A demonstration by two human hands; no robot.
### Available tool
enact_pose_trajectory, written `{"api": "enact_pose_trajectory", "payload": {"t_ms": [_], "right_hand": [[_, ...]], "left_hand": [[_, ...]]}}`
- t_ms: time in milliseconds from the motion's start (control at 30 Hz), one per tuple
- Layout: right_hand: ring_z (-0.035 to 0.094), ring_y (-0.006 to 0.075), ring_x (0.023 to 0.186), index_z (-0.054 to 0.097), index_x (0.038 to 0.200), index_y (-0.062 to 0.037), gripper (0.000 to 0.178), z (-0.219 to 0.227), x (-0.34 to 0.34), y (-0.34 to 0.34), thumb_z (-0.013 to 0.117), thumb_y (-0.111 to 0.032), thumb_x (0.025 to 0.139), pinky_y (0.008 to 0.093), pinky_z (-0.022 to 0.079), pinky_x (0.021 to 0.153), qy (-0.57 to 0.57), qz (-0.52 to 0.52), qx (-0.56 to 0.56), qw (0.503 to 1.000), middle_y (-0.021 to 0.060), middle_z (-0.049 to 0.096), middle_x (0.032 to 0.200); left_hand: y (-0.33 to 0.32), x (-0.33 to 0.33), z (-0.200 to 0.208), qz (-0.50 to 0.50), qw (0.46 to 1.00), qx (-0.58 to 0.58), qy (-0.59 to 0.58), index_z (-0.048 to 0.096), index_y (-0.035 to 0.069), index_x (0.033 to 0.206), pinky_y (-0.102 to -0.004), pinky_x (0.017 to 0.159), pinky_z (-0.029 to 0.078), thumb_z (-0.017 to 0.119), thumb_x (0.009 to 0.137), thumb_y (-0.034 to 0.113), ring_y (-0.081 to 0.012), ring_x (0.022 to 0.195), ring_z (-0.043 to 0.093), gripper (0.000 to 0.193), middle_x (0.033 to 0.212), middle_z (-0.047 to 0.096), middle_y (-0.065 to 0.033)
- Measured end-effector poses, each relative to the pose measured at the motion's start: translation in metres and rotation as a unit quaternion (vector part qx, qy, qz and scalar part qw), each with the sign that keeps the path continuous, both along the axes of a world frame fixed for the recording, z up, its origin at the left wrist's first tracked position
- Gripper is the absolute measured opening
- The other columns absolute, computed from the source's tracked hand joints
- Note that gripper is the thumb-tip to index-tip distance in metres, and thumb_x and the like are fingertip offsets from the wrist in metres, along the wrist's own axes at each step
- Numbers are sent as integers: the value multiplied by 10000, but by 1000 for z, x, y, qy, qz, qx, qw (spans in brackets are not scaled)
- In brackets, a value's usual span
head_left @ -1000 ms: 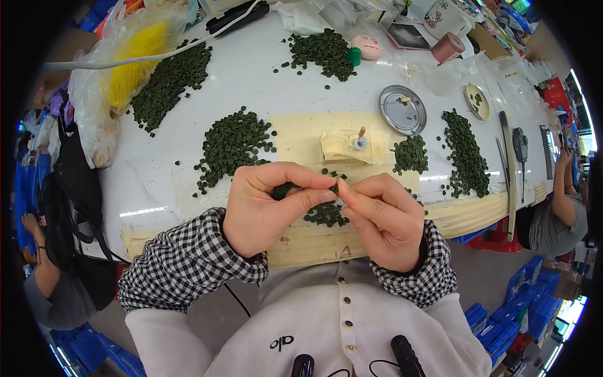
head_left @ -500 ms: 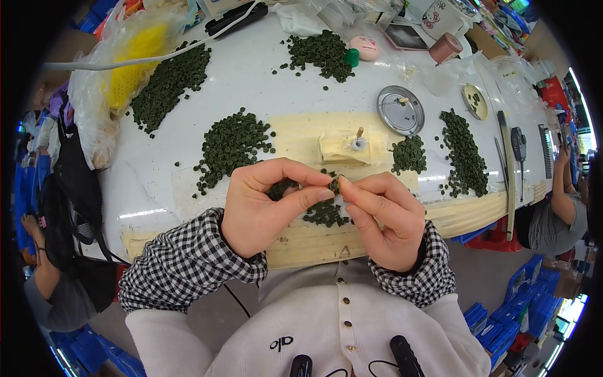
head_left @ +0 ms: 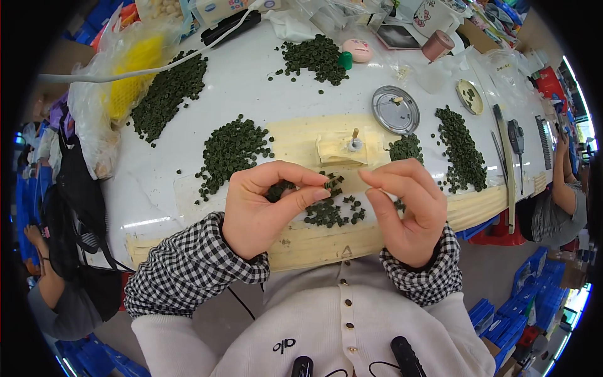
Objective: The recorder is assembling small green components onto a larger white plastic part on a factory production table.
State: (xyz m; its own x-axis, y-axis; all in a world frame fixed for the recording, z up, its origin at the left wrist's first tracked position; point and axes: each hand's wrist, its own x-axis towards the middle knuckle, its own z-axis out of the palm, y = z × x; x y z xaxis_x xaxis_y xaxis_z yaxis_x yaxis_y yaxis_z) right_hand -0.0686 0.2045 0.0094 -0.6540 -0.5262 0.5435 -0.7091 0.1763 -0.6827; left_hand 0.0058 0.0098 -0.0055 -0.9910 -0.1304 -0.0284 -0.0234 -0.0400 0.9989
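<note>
My left hand (head_left: 260,210) holds small dark green pieces (head_left: 278,189) in its curled fingers, and pinches a short row of them (head_left: 330,183) between thumb and forefinger. My right hand (head_left: 407,210) is a little to the right of that row, apart from it, its thumb and fingertips drawn close together. Whether it holds anything is hidden. Under both hands lies a small scatter of green pieces (head_left: 330,215) on the cream-taped front of the white table (head_left: 157,188). Just beyond the hands sits a cream block with an upright pin (head_left: 350,147).
Piles of green pieces lie at the left (head_left: 231,151), far left (head_left: 166,94), back (head_left: 314,55) and right (head_left: 461,147). A round metal lid (head_left: 394,110), a small dish (head_left: 468,96) and long dark tools (head_left: 504,157) are on the right. A yellow bag (head_left: 125,81) sits far left. Another person (head_left: 556,204) sits at right.
My hands were touching at the fingertips over the green pieces. They have now drawn apart, the right hand moving to the right while the left keeps the row of pieces.
</note>
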Motion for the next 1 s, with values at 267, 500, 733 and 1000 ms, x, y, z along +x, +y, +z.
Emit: {"api": "enact_pose_trajectory", "payload": {"t_ms": [267,500,733,1000], "right_hand": [[555,238,742,647,881,8,152,22,-44,-12,683,-17,734,313,435,658,124,-75,108,984,101,583,800],[547,244,746,642,865,7,134,7,-48,-15,680,-22,740,313,425,662,84,-29,114,989,99,575,790],[586,185,721,626,839,20,77,36,-34,-4,668,0,778,269,463,641,103,-21,-49,993,90,619,824],[609,169,671,552,907,32,70,3,-24,-21,576,-26,876,252,510,638,-135,147,-100,975,94,593,816]], "left_hand": [[2,-1,1,6,1000,-10,1,680,0,909,-167,598,398,705,781,11,-14,653,490,131,775,644,4],[3,-2,1,10,1000,-12,-2,680,-2,906,-172,606,404,708,779,13,-15,664,498,130,777,647,0],[0,-2,-1,-3,1000,-20,-4,681,-3,908,-177,618,417,705,784,18,-24,682,521,127,786,656,-12],[1,-2,1,-10,1000,-10,-11,678,-1,911,-184,631,430,706,792,34,-35,698,537,127,794,659,-15]]}}
